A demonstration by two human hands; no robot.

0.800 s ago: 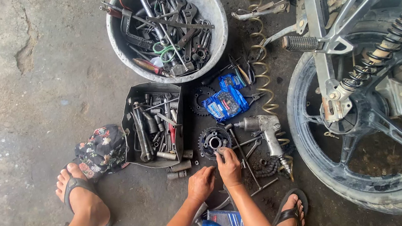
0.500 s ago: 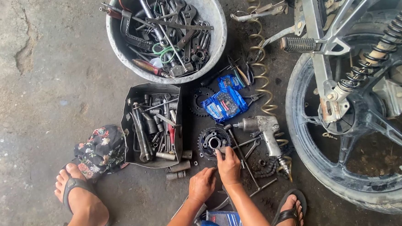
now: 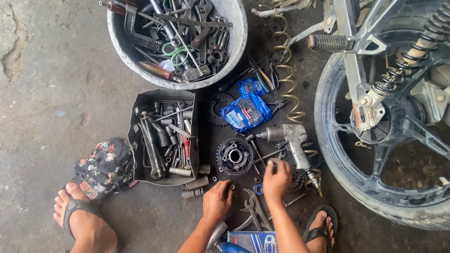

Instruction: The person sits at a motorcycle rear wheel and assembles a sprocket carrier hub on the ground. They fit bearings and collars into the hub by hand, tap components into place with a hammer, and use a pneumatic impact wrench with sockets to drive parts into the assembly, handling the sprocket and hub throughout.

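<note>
Two hands (image 3: 246,189), one sprocket hub (image 3: 235,156)

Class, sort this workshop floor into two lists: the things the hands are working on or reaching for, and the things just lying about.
In hand:
left hand
right hand
sprocket hub
small blue ring
pliers

Lying about:
tool basin
socket tray
blue chain packet
impact wrench
coiled hose
floral cloth
rear wheel
</note>
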